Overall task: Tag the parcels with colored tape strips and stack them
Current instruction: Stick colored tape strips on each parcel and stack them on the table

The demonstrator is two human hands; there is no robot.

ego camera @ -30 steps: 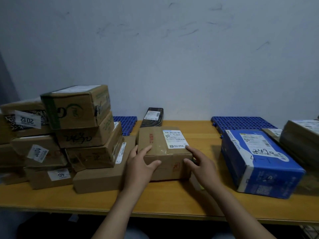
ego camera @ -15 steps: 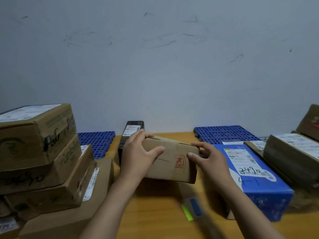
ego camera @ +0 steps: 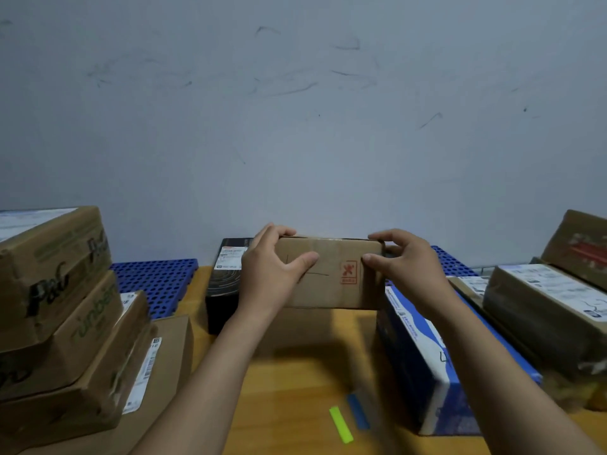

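Head view: both hands grip one small cardboard parcel (ego camera: 331,277), held in the air above the far middle of the table (ego camera: 295,389). The left hand (ego camera: 272,270) wraps its left end, thumb on the near face and fingers curled over the top. The right hand (ego camera: 404,267) pinches the right end the same way.

By my judgement the parcel is light and stiff. Fingertips alone carry it, and its faces show no sag. The two short ends look like the best place to hold it, leaving a broad face free for a tag. A red stamp on the near face may be a handling mark, but it is too small to read.

Two tape strips lie on the near table, side by side: one green strip (ego camera: 341,425) and one blue strip (ego camera: 358,412).

On the left, a stack (ego camera: 65,307) shows four cardboard boxes. One black box (ego camera: 226,277) stands behind the left hand. One blue parcel (ego camera: 427,372) lies on the right, with at least two brown parcels (ego camera: 542,310) beyond it. Two blue perforated mats (ego camera: 157,284) sit against the wall.
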